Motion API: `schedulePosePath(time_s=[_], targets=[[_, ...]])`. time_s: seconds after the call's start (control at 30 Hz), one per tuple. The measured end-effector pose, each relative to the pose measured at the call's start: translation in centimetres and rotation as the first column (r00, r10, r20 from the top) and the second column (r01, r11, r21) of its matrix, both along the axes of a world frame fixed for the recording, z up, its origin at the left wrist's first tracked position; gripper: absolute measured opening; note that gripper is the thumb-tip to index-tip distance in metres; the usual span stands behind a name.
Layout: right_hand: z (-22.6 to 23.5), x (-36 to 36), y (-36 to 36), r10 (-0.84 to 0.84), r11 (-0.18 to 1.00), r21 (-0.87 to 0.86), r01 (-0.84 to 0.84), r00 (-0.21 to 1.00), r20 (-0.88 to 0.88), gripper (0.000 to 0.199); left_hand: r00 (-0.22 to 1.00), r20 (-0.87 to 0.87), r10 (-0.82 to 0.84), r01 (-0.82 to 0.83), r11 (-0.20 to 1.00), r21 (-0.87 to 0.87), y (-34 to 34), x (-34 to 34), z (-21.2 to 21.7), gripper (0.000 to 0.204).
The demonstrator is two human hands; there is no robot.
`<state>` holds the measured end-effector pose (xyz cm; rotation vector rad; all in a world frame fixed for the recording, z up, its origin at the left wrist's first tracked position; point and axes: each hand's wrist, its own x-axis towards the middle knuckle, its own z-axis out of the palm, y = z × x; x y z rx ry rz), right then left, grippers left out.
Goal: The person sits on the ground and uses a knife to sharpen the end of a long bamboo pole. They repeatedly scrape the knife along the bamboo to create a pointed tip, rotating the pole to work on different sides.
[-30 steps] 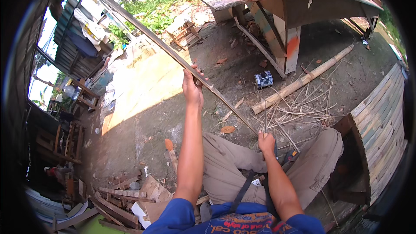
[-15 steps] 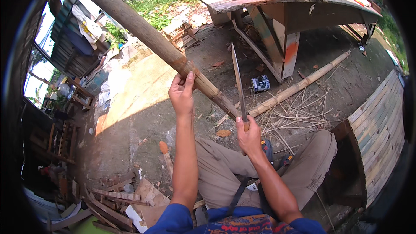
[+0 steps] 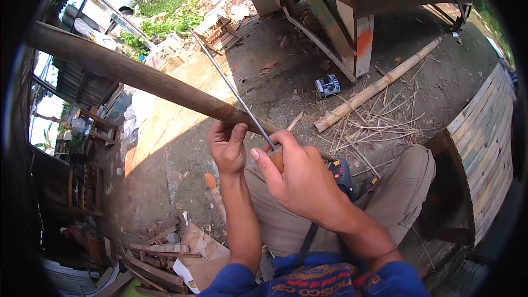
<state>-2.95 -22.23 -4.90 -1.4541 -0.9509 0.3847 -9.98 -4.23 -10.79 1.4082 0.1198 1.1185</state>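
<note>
Leftmost, the long, brown, round bamboo pole [image 3: 159, 87] slopes down from the upper left toward the person's knees, in a flatter slant than half a second ago. Its skin looks smooth and dull, with a darker joint near the bare left hand [image 3: 226, 151]. That hand curls its fingers beneath the pole, thumb tip at the lower edge; how firm the hold is, I cannot tell. The slim, grey-bladed metal knife with a wooden handle [image 3: 238, 95] has swung from nearly upright, right of the pole, to lean leftward across it, so tool and workpiece now overlap in view; whether the blade touches, I cannot tell. The bare right hand [image 3: 300, 173], now closer to the left, closes round the rounded wooden handle. Farther right, a printed cylindrical can [image 3: 328, 85] lies by a pale, jointed bamboo length [image 3: 379, 84] and thin, dry, straw-coloured strips scattered over rough grey ground.
</note>
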Motion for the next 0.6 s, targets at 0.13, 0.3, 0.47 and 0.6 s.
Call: schedulePosePath(time_s=[0.13, 0.3, 0.47, 0.6], targets=[[-1.3, -0.7, -0.1, 0.016, 1.0, -0.01, -0.017, 0.999, -0.028, 0.029, 1.0, 0.007, 0.003, -0.003, 1.0, -0.006, -1.1, -0.9, 0.3, 0.03], [-1.1, -0.5, -0.9, 0.077, 0.986, -0.15, -0.079, 0.997, -0.017, 0.033, 0.996, 0.088, 0.028, -0.029, 1.0, 0.006, -1.3, -1.3, 0.2, 0.031], [-2.7, -0.2, -0.6, 0.114, 0.963, -0.228, -0.142, 0.985, -0.131, 0.033, 0.986, 0.132, 0.104, -0.1, 0.994, -0.039, -1.9, -1.9, -1.0, 0.032], [-2.7, -1.3, -0.9, 0.023, 0.987, -0.157, -0.016, 0.999, 0.04, 0.029, 0.985, 0.142, 0.101, -0.097, 0.995, -0.033, -2.3, -2.0, -0.8, 0.03]])
